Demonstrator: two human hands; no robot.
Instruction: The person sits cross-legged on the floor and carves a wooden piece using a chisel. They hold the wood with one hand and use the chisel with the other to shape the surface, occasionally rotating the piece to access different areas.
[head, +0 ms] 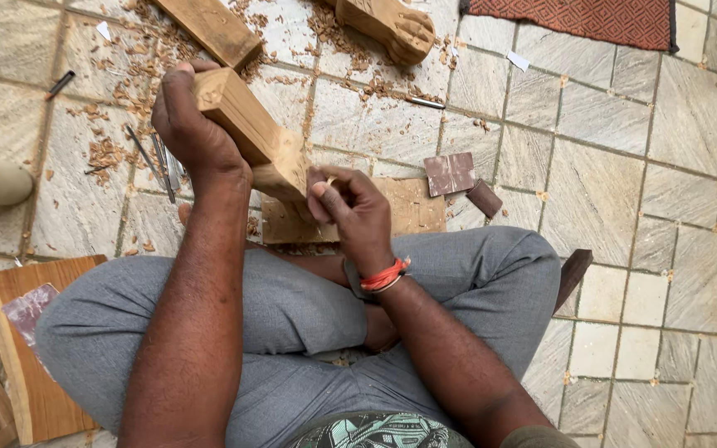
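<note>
1. My left hand (191,124) is wrapped shut around the top of the wooden leg (251,137), at eleven o'clock.
2. My right hand (357,211) pinches a folded sandpaper piece (319,184) against its lower end, near centre.
3. Flat board (412,207) lies beneath.

pale matt wooden block (246,133), curled wood shavings (109,153), rough matt stone tiles (599,191), woven cloth mat (591,18).
</note>
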